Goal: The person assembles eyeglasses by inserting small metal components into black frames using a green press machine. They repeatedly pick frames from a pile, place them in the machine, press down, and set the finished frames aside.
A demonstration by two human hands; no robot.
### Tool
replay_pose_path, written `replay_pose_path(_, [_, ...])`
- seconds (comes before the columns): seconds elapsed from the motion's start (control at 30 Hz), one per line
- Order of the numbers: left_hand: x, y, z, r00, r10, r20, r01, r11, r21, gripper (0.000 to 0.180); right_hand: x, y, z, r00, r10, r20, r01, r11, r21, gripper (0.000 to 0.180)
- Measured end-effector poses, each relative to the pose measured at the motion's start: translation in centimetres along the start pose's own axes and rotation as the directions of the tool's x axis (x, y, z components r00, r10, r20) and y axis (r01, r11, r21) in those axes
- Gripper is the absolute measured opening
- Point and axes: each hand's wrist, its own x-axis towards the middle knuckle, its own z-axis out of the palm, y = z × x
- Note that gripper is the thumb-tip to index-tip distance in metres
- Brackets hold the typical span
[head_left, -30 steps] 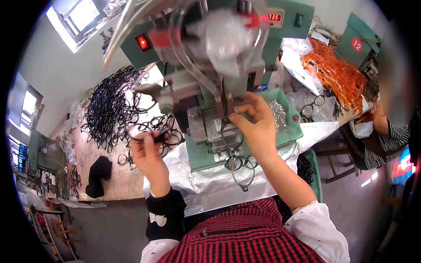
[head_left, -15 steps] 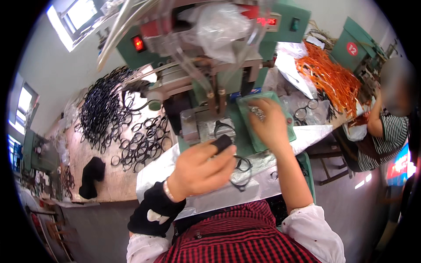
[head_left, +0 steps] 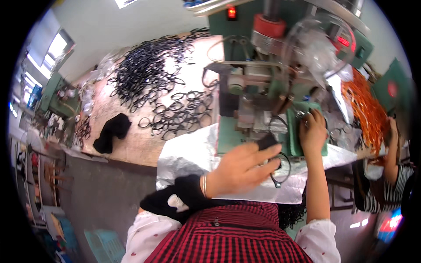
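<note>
My left hand (head_left: pixel 243 172), with a black cover on one finger, pinches a black eyeglass frame (head_left: pixel 290 167) in front of the machine. One round rim hangs beside my fingertips, and another dark rim (head_left: pixel 278 117) shows beyond them by the metal fixture (head_left: pixel 259 119). My right hand (head_left: pixel 314 133) is inside a green tray (head_left: pixel 294 148), fingers bent down over small shiny metal parts (head_left: pixel 301 114). What its fingertips hold is too small to make out.
A green bench machine with a red cylinder (head_left: pixel 268 30) stands ahead. Black eyeglass frames (head_left: pixel 151 65) lie heaped on the table at left, near a black cloth sleeve (head_left: pixel 112 133). Orange strips (head_left: pixel 366 109) are piled at right, where a co-worker's hand (head_left: pixel 391 126) reaches.
The view has swung left, so the machine and both hands appear farther right. My left hand still holds the eyeglass frame; my right hand stays in the tray, its fingers now pointing more downward.
</note>
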Motion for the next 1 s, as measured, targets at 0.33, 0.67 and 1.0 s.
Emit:
replay_pose_path(0.33, [-8.5,-11.4,-18.5,0.916,-0.267,-0.3,0.4,0.542,0.739,0.03,-0.1,-5.5,-1.2,0.962,0.265,-0.059,-0.201,0.842,0.5,0.015])
replay_pose_path(0.67, [-14.3,-24.6,-11.4,0.762,-0.631,-0.142,0.564,0.54,0.625,0.022,-1.2,-5.4,-2.6,0.918,0.386,0.093,-0.351,0.681,0.642,0.013])
replay_pose_path(1.0, [-17.6,-36.1,-11.2,0.535,-0.834,0.138,0.806,0.553,0.211,0.028,-3.1,-4.5,-3.0,0.862,0.505,0.05,-0.407,0.629,0.663,0.015])
